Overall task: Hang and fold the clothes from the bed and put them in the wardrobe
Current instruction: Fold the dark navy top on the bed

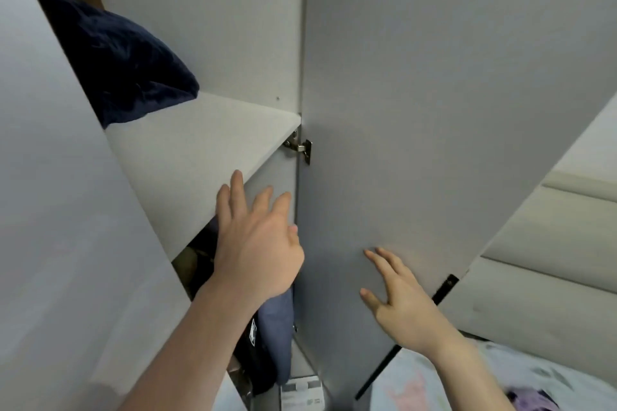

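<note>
On wardrobe door (450,110): right hand (405,302) spread.

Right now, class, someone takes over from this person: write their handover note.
Left hand: open, empty, in front of the wardrobe shelf.
Right hand: open, fingers spread flat against the open wardrobe door.
Dark blue bundle lies on the shelf; blue garment hangs below.
Left: clothes on the bed remain; neither hand holds any.

We see a pale grey wardrobe door (450,110) and shelf (200,150), a navy plush bundle (123,63), blue-grey hanging cloth (277,337), and pastel-printed white bedding (417,380) beside a cream headboard (541,243).
</note>
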{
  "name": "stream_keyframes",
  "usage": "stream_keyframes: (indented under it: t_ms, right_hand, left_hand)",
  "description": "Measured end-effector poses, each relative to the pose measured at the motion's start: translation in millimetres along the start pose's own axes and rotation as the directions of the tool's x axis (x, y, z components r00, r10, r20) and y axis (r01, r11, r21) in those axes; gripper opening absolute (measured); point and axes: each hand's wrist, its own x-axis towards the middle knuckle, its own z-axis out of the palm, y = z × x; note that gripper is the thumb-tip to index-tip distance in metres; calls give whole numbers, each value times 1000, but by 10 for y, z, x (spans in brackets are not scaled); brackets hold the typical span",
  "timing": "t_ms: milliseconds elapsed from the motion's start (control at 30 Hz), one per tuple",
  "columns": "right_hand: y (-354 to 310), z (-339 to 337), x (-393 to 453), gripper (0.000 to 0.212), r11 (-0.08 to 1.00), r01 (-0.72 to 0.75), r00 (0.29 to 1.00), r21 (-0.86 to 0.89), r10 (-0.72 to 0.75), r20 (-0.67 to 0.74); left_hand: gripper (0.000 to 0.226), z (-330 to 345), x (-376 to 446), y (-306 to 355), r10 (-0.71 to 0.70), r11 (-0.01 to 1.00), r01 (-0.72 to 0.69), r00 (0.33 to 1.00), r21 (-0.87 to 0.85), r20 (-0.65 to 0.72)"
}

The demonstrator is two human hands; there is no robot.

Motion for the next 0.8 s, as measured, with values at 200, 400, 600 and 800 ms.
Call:
stream_keyframes:
  t_ms: [200, 400, 600, 800]
  right_hand:
    - [448, 376, -961, 69, 965, -260, 962, -37, 262, 71]
    - [879, 606, -1919, 67, 866, -500, 865, 1, 499, 43]
    - [1111, 725, -3014, 66, 711, -702, 711, 37, 699, 79]
    - [1046, 900, -3839, 66, 557, -817, 569, 146, 820, 57]
  left_hand:
    - [55, 256, -356, 318, 153, 960, -105, 973, -260, 173]
    - [55, 570, -888, 851, 462, 877, -363, 817, -315, 345]
    - [54, 774, -1518, 1397, 659, 752, -542, 592, -376, 465]
    - [55, 836, -1972, 1669, 755, 636, -659, 424, -401, 501]
